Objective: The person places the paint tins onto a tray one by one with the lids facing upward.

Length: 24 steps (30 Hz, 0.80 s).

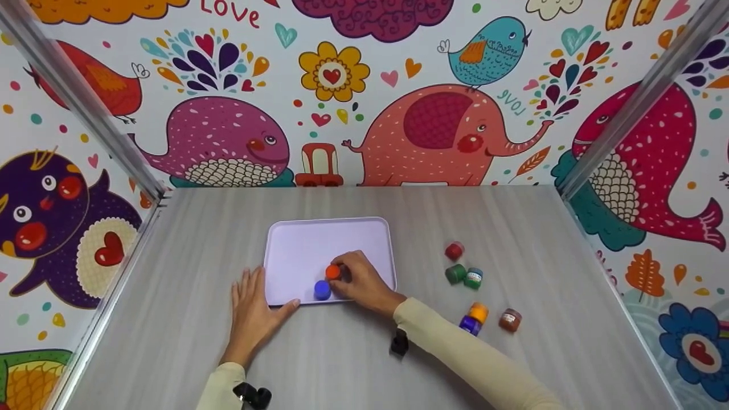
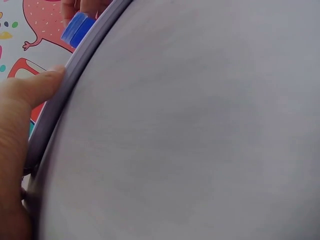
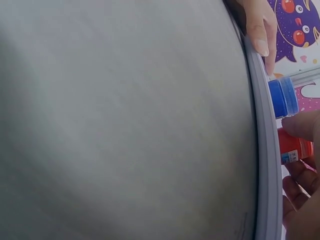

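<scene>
Head view: right hand (image 1: 364, 283) pinches an orange-red jar (image 1: 332, 272) beside a blue jar (image 1: 322, 290); left hand (image 1: 252, 316), fingers straight, touches the tray (image 1: 302, 247).

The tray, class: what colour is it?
Pale lilac; the tray shows best in the head view.

You face a white wall (image 1: 410, 51) printed with a coral elephant (image 1: 433, 136) and a purple whale (image 1: 228, 136) above a grey wood-grain table (image 1: 342, 353), metal posts (image 1: 85, 101) slanting down from the frame's upper left and upper right.
</scene>
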Available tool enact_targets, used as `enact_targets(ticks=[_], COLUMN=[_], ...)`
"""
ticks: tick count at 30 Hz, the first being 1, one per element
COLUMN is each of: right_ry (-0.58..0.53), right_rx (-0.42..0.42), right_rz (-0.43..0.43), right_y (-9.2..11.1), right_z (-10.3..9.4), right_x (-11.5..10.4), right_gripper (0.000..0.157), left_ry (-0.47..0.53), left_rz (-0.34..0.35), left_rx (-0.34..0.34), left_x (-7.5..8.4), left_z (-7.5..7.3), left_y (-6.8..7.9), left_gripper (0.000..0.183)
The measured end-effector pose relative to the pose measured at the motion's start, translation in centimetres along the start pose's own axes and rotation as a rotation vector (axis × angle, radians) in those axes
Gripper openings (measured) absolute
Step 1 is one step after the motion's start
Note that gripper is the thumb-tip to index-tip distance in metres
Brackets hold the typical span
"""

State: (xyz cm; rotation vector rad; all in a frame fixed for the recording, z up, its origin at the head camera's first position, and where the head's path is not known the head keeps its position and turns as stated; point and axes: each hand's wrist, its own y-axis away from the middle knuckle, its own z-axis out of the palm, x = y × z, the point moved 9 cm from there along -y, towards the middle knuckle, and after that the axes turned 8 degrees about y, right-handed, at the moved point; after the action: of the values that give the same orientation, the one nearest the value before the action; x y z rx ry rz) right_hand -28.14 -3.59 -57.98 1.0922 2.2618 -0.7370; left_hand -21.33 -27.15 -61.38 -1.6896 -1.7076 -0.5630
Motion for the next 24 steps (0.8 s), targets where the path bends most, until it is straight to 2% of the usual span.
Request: enact_targets(ticks=[5, 13, 19, 24], right_ry=[0.017, 0.013, 0.001, -0.007], right_rx=[0.02, -0.011, -0.016, -0.036], right_rz=[-0.02, -0.004, -0.002, 0.043], right_y=[0.0, 0.1, 0.3, 0.6], right_z=[0.1, -0.2, -1.6, -3.0], right_x=[0.0, 0.3, 0.4, 1.2], right_gripper=[0.033, 0.038, 0.04, 0.041], left_ry=[-0.004, 0.003, -0.003, -0.001], left_rz=[0.019, -0.004, -0.011, -0.007], left_rx=[0.022, -0.006, -0.014, -0.016], left_x=[0.1, -0.1, -0.3, -0.1], left_z=[-0.2, 0.1, 0.2, 0.2], left_y=[0.2, 0.0, 0.0, 0.0], left_gripper=[0.117, 0.12, 0.12, 0.12])
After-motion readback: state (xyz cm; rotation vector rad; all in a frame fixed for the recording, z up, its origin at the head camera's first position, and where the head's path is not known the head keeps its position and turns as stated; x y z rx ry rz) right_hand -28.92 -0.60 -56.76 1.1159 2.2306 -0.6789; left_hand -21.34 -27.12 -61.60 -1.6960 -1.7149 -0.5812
